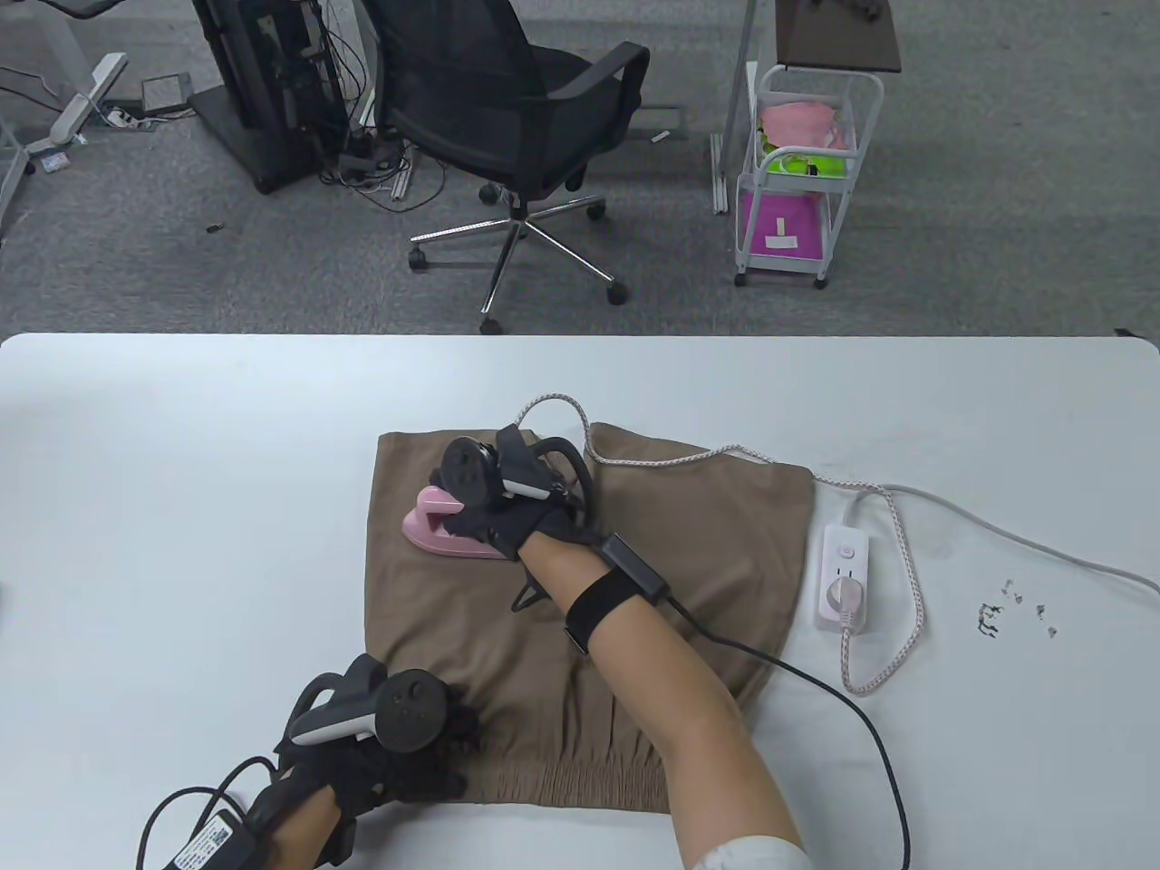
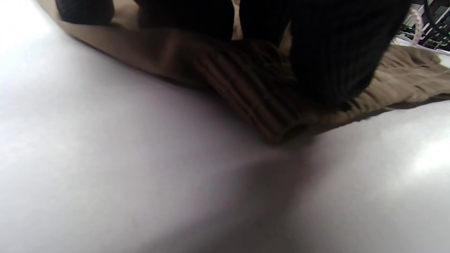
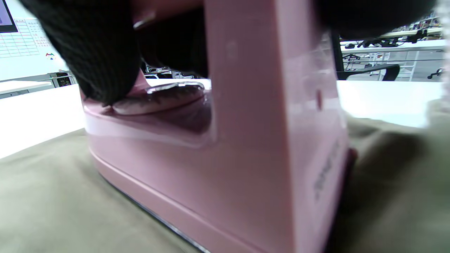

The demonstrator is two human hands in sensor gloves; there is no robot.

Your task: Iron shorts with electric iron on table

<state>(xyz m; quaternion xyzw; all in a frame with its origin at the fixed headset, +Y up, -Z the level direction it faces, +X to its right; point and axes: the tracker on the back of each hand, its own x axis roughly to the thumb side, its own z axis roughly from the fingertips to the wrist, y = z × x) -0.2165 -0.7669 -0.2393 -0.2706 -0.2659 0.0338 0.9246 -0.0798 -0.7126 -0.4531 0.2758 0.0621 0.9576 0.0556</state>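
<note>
Brown shorts [image 1: 634,580] lie flat on the white table [image 1: 181,471], waistband toward the front edge. A small pink electric iron [image 1: 433,528] sits soleplate-down on the shorts' far left part. My right hand [image 1: 507,507] grips its handle; the right wrist view shows the pink iron body [image 3: 246,158] on the fabric [image 3: 52,211] with gloved fingers [image 3: 98,52] wrapped over the handle. My left hand [image 1: 408,743] presses on the waistband's left corner; the left wrist view shows gloved fingers [image 2: 330,52] resting on the ribbed waistband [image 2: 253,95].
A white power strip [image 1: 845,580] lies right of the shorts, with the iron's braided cord [image 1: 725,453] plugged in and running over the shorts' far edge. Small dark bits [image 1: 1015,616] lie at the right. An office chair [image 1: 517,118] and a white cart [image 1: 797,172] stand beyond the table.
</note>
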